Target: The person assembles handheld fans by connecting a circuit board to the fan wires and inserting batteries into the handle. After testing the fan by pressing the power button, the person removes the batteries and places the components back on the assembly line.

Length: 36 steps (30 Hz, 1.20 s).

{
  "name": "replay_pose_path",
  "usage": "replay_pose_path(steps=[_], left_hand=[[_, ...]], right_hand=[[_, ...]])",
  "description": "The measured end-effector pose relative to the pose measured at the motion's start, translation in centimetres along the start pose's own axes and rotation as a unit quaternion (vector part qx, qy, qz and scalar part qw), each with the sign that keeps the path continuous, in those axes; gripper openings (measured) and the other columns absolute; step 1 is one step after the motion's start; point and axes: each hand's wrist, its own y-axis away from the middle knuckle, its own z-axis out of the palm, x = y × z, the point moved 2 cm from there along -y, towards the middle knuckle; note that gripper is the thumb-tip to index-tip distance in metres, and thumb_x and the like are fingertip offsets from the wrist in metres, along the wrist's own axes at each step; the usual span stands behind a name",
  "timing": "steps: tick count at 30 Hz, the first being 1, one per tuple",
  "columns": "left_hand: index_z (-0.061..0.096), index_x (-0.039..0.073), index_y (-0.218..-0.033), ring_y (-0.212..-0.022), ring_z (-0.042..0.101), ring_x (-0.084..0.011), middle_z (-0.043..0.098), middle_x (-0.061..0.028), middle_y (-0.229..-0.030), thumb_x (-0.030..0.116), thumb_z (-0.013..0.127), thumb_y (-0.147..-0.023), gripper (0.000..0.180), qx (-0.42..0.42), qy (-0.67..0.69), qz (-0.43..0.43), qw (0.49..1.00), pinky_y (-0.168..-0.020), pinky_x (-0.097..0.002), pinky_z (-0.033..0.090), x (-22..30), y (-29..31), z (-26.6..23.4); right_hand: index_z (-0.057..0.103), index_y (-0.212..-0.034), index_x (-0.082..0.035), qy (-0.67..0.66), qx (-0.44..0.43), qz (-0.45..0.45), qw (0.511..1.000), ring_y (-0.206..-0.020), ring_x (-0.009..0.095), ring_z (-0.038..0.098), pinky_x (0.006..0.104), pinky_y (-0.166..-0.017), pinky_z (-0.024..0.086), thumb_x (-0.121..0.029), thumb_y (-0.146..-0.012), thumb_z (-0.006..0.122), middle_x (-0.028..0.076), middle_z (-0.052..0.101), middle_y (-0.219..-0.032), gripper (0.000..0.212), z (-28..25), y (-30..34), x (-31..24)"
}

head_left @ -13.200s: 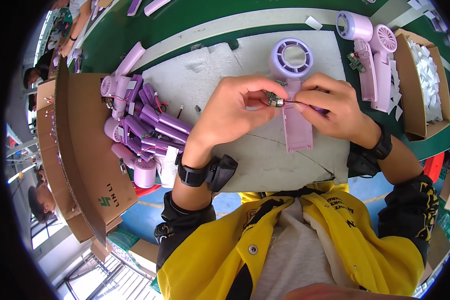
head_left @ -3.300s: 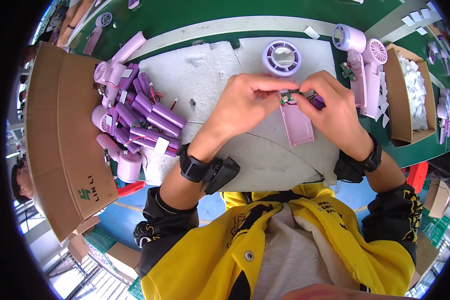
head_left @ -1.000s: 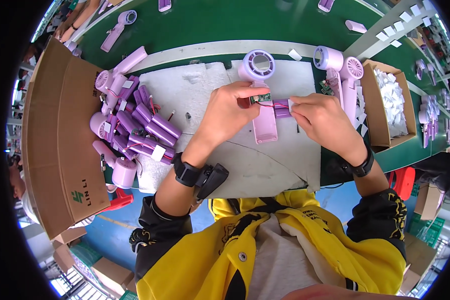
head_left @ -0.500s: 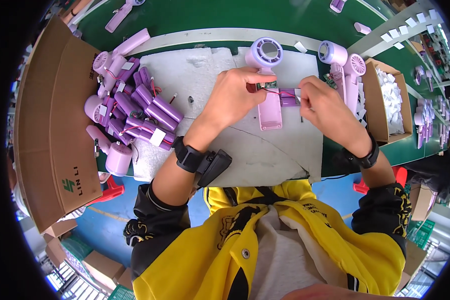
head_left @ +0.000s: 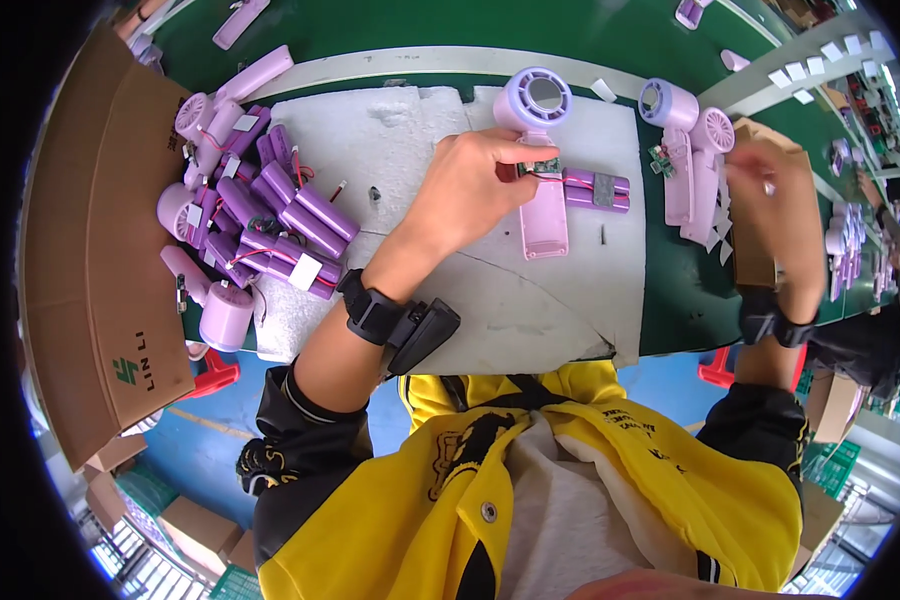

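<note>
An opened pale-purple handheld fan (head_left: 544, 225) lies on the white foam sheet, its round head at the far end and its handle hollow. My left hand (head_left: 465, 185) is closed on the fan where the handle meets the head, thumb and fingers at the small green circuit board (head_left: 542, 166). Red and black wires run from there to a purple battery pack (head_left: 597, 190) beside the handle, which has a grey patch on it. My right hand (head_left: 770, 190) is over the cardboard box (head_left: 755, 255) at the right; its fingers are smeared by motion.
Many purple battery packs (head_left: 310, 225) and fan parts are piled on the left side of the foam sheet (head_left: 470, 310), beside a tall cardboard carton (head_left: 105, 250). More open fans (head_left: 678, 180) lie to the right. A white rail (head_left: 400, 65) crosses the green table behind.
My right hand has left the battery pack and swung right to the cardboard box. The grey patch on the pack is now uncovered. My left hand stays on the fan.
</note>
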Motion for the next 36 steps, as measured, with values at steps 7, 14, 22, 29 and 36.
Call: replay_pose_path(steps=[7,14,22,29,36], left_hand=[[0.074,0.008,-0.108,-0.071,0.065,-0.0223,0.070,-0.0121,-0.094,0.000,0.068,-0.076,0.034,0.007,0.017,0.005,1.000,-0.070,-0.0310,0.054,0.0,0.2,-0.5],[0.073,0.008,-0.110,-0.076,0.066,-0.0189,0.069,-0.0119,-0.100,-0.003,0.067,-0.077,0.036,-0.014,0.015,-0.002,1.000,-0.072,-0.0286,0.054,0.5,0.5,-0.9],[0.072,0.008,-0.113,-0.084,0.067,-0.0172,0.069,-0.0122,-0.106,-0.004,0.068,-0.078,0.037,-0.028,0.005,-0.010,1.000,-0.075,-0.0270,0.054,0.8,0.6,-1.0],[0.074,0.008,-0.109,-0.069,0.067,-0.0201,0.070,-0.0118,-0.094,0.001,0.073,-0.074,0.035,-0.006,0.012,0.009,1.000,-0.066,-0.0281,0.054,0.6,0.7,-0.9],[0.073,0.007,-0.108,-0.066,0.067,-0.0240,0.068,-0.0150,-0.086,0.003,0.074,-0.074,0.035,-0.016,-0.056,0.021,0.998,-0.064,-0.0306,0.053,1.4,0.6,-1.4]], right_hand=[[0.063,-0.097,-0.003,-0.119,-0.043,-0.264,0.956,-0.094,0.032,0.061,0.0391,-0.080,0.052,-0.002,-0.071,0.078,0.011,0.064,-0.104,0.030,9.7,-0.8,-6.3],[0.063,-0.094,-0.002,-0.162,-0.078,-0.283,0.942,-0.084,0.025,0.065,0.0329,-0.073,0.053,-0.002,-0.070,0.080,0.010,0.066,-0.097,0.029,9.7,-0.8,-5.8],[0.062,-0.105,0.001,-0.453,-0.309,-0.034,0.835,-0.076,0.018,0.068,0.0272,-0.073,0.054,-0.003,-0.079,0.076,0.008,0.068,-0.090,0.030,10.0,-1.3,-4.0],[0.041,-0.139,-0.001,-0.647,-0.438,0.076,0.620,-0.081,0.024,0.070,0.0322,-0.075,0.057,0.002,-0.080,0.071,0.012,0.063,-0.109,0.067,9.6,-0.2,-5.6],[0.033,-0.145,-0.003,-0.654,-0.459,-0.056,0.599,-0.100,0.028,0.066,0.0374,-0.086,0.055,0.003,-0.069,0.079,0.016,0.047,-0.131,0.088,10.0,0.2,-5.9]])
